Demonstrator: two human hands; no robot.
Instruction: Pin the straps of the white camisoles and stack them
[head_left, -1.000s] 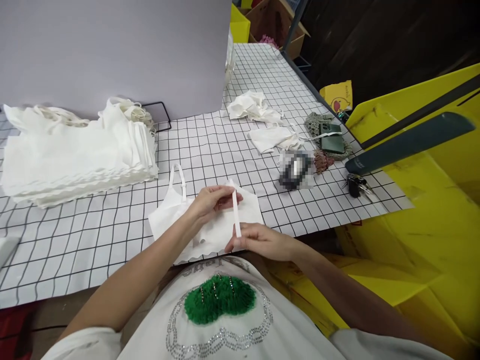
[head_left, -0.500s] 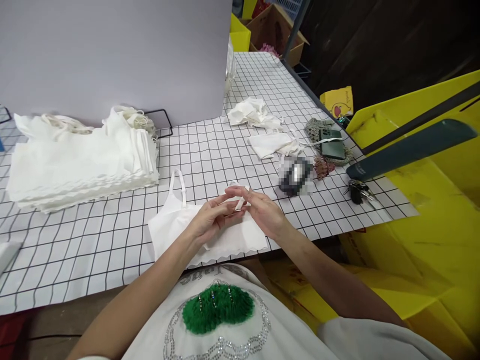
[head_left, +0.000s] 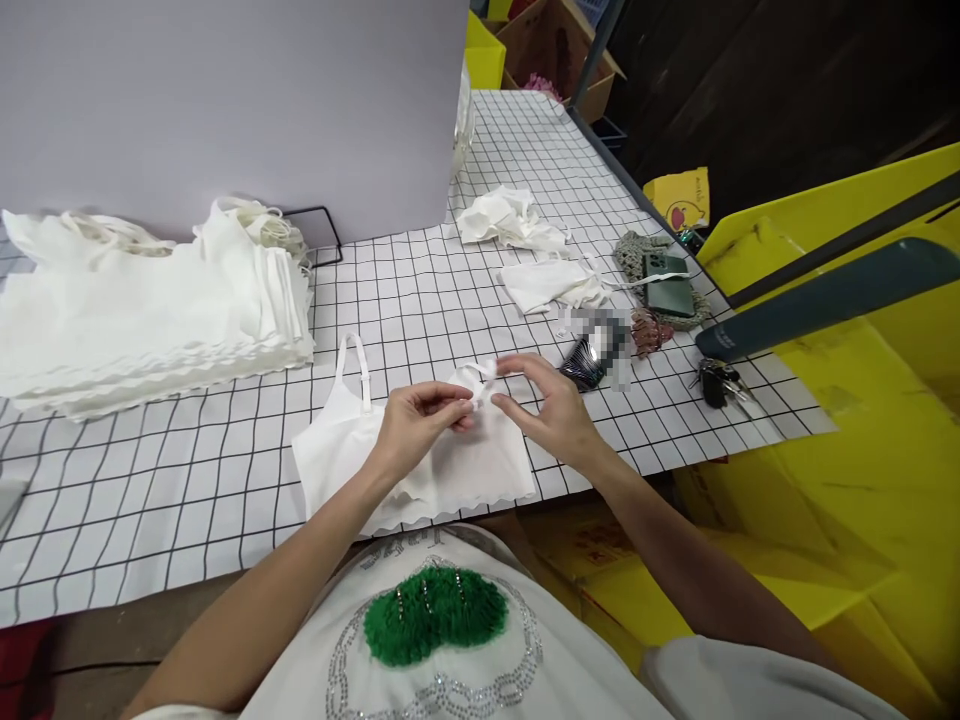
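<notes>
A white camisole bra (head_left: 480,465) lies on the gridded tabletop against the front edge, its scalloped hem toward me. One shoulder strap (head_left: 364,372) stands up in a loop at its left. My left hand (head_left: 416,425) pinches the other white strap (head_left: 480,378) between thumb and fingers, just above the fabric. To the right of that strap, my right hand (head_left: 555,415) has its thumb and index finger apart. Its fingertips are close beside the strap; whether the index tip touches it I cannot tell.
A thick stack of white garments (head_left: 157,310) sits at the left before a grey panel (head_left: 225,100). Crumpled white pieces (head_left: 510,220) lie farther back. Toward the right are a green phone (head_left: 669,285), a blurred dark object (head_left: 592,355), keys (head_left: 720,385) and yellow bins (head_left: 840,420).
My hands, earlier close together around the strap, have drawn apart. The right fingers have spread and moved right, while the left ones now pinch the strap. The view has shifted slightly.
</notes>
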